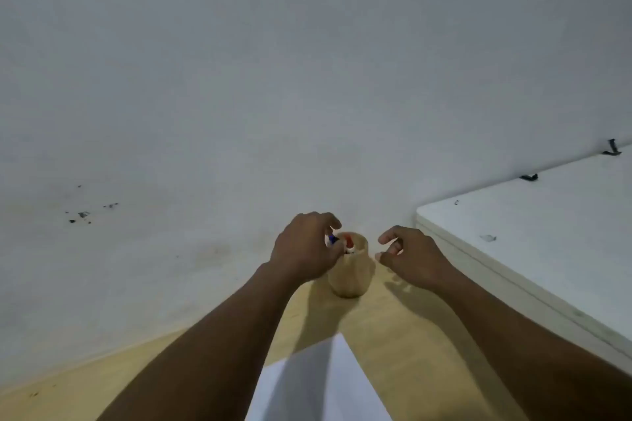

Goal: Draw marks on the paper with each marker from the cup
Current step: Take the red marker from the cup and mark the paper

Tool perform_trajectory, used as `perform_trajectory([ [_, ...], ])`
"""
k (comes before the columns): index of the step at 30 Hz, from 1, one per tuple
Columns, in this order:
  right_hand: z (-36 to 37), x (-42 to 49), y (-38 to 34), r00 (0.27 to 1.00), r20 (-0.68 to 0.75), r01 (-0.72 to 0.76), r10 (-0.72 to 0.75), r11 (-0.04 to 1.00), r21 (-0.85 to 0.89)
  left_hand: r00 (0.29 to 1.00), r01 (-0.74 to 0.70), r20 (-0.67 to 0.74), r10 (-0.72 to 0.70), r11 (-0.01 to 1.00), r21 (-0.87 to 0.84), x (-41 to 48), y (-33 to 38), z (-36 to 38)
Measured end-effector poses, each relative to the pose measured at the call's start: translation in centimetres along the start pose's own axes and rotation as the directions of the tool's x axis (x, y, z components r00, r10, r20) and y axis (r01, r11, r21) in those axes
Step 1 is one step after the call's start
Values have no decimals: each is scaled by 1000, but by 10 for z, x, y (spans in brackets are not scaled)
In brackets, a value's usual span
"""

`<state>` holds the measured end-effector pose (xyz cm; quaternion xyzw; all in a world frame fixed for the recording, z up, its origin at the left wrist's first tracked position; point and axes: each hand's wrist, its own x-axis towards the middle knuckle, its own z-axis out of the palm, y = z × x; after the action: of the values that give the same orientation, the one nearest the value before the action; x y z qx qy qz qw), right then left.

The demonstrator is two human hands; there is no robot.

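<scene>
Now the left hand (pixel 304 249) pinches a blue marker (pixel 332 239) in the cup (pixel 350 275), at 12 o'clock from the paper (pixel 318 383), and the right hand (pixel 408 258) waits open at 3 o'clock, so a quick tug could tip the cup.

Both your arms reach forward, hands close together.
Your left hand (pixel 304 249) curls its fingers in a pinch; your right hand (pixel 408 255) hovers loosely open, fingers bent, gripping nothing.
</scene>
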<state>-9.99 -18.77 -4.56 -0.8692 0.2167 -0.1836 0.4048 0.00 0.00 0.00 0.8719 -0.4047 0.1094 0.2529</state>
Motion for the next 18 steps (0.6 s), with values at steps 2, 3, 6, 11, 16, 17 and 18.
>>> perform_trajectory([
  [2, 3, 9, 2, 1000, 16, 4, -5, 1000, 26, 998, -59, 41, 57, 996, 73, 18, 3, 11],
  [3, 5, 12, 4, 1000, 25, 12, -12, 1000, 26, 994, -95, 64, 88, 990, 106, 25, 4, 17],
  [6, 11, 17, 9, 999, 49, 12, -14, 999, 36, 980, -152, 153, 126, 972, 177, 36, 7, 29],
  [11, 11, 9, 6, 998, 61, 8, -12, 998, 62, 995, -102, 34, 99, 991, 83, 35, 4, 24],
  [16, -5, -13, -33, 996, -4, 86, -86, 990, 116, 983, -44, -184, 24, 993, -105, 22, 17, -32],
  [17, -7, -20, -45, 993, -15, 114, -113, 985, 130, 977, -35, -212, 2, 987, -154, 16, 21, -45],
  [18, -10, -28, -57, 990, -23, 142, -140, 980, 139, 972, -26, -235, -23, 979, -202, 9, 24, -60],
])
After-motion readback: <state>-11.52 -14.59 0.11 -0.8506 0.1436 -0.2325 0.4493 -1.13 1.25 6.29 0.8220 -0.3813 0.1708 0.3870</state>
